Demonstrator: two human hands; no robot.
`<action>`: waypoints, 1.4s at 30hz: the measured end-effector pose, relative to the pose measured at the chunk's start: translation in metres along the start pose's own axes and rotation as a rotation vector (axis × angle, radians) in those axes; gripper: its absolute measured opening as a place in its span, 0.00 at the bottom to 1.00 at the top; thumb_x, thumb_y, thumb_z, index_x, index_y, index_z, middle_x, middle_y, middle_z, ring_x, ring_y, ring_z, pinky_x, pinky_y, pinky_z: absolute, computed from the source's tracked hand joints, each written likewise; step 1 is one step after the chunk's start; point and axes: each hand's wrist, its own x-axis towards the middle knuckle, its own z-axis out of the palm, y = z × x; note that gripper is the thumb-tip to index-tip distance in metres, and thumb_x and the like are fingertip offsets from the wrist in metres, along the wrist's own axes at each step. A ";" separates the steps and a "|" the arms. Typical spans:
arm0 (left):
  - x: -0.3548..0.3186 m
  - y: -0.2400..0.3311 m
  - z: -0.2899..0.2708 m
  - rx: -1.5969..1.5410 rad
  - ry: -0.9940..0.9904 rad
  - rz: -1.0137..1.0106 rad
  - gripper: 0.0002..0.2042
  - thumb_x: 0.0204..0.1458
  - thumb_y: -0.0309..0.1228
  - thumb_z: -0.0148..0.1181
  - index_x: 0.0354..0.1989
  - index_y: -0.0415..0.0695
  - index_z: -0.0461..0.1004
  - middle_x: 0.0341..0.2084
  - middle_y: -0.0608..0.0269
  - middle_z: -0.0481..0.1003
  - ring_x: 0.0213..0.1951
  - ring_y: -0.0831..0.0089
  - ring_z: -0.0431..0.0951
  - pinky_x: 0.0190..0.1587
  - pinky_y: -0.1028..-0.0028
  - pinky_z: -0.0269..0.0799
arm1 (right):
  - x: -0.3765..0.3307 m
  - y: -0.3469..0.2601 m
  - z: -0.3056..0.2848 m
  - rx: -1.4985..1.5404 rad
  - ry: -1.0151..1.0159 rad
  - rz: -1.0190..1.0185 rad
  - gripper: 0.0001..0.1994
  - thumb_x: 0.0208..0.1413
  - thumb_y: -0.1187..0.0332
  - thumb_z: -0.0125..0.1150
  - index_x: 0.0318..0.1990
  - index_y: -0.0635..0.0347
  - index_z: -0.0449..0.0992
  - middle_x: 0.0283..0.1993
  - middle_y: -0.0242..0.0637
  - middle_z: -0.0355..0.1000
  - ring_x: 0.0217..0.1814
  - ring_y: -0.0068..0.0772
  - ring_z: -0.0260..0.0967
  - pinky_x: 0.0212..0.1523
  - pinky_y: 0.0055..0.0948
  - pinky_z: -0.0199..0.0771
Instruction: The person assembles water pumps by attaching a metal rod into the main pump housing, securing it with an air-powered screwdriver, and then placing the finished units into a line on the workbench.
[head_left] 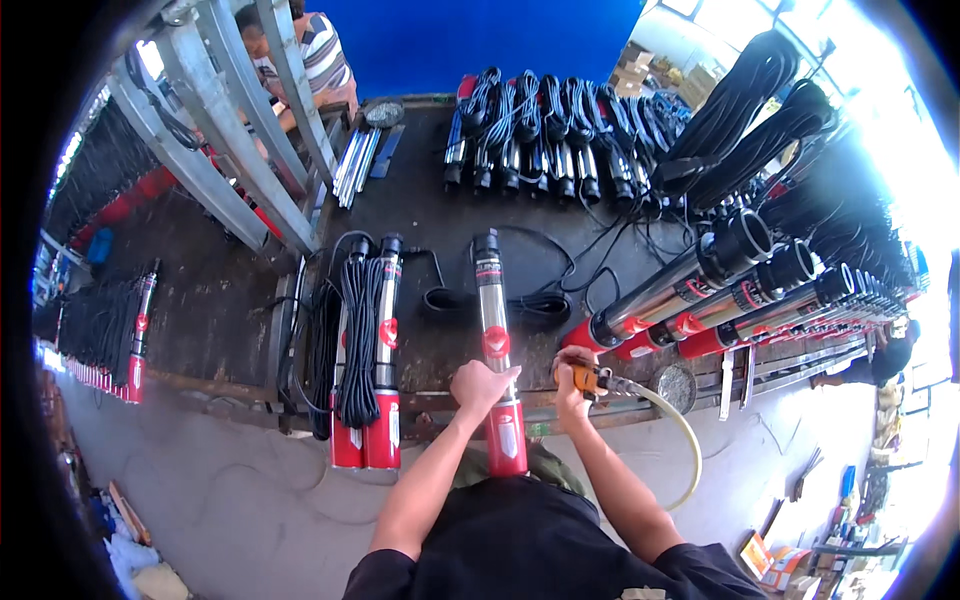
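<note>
In front of me a submersible pump (494,310), a slim silver tube with a red lower end and a black top, lies lengthwise over the bench's near edge. My left hand (478,388) is wrapped round its middle, just above the red section. In my right hand (570,397), closed and a little to the right, is an orange air tool (585,378). A pale yellow hose (690,440) loops from the tool toward the floor. My hand hides part of the tool's grip. A black cable (540,308), partly coiled, lies behind the pump.
Two similar pumps with a coiled black cable (360,345) lie at left. Larger pumps (650,300) lean along the right side, and several more with cables (530,130) line the back. A metal frame (215,110) stands at left, with a person (325,60) beyond it.
</note>
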 end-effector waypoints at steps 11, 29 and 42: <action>-0.001 -0.100 0.014 -0.866 -0.034 -0.273 0.10 0.61 0.34 0.55 0.37 0.39 0.75 0.24 0.64 0.74 0.24 0.74 0.73 0.28 0.69 0.71 | 0.005 0.046 0.000 -0.383 -0.173 -0.132 0.10 0.49 0.70 0.68 0.38 0.61 0.75 0.29 0.38 0.76 0.30 0.30 0.76 0.37 0.29 0.77; 0.006 -0.006 -0.050 -1.795 -0.590 -0.198 0.10 0.67 0.34 0.54 0.36 0.41 0.75 0.25 0.63 0.77 0.24 0.76 0.74 0.23 0.80 0.66 | 0.025 -0.096 0.101 0.375 -0.121 0.007 0.12 0.49 0.75 0.54 0.42 0.63 0.66 0.28 0.36 0.65 0.29 0.29 0.65 0.34 0.31 0.71; 0.053 0.025 -0.069 -1.963 -0.737 -0.255 0.08 0.65 0.30 0.55 0.40 0.36 0.73 0.25 0.62 0.75 0.24 0.79 0.72 0.22 0.83 0.64 | 0.079 -0.085 0.133 0.457 -0.108 -0.056 0.11 0.44 0.71 0.50 0.38 0.60 0.66 0.23 0.37 0.59 0.26 0.33 0.60 0.29 0.33 0.66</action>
